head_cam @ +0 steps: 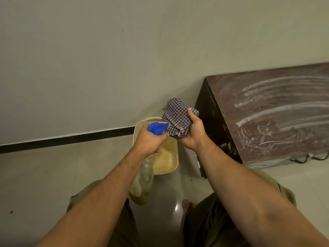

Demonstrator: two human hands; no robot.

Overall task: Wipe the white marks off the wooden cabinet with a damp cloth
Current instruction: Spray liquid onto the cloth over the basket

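Left hand (150, 140) grips spray bottle (157, 128), right hand (195, 132) clutches checked cloth (178, 118).
Bottle clear, yellowish liquid at bottom; cream basket (173, 157) below on floor (53, 175); cabinet (213, 122) at right, white marks (258, 120) on top.

Left of one wooden cabinet (276, 113): one checked cloth (178, 118), one spray bottle (157, 128), one basket (173, 157), one left hand (150, 141), one right hand (195, 132).
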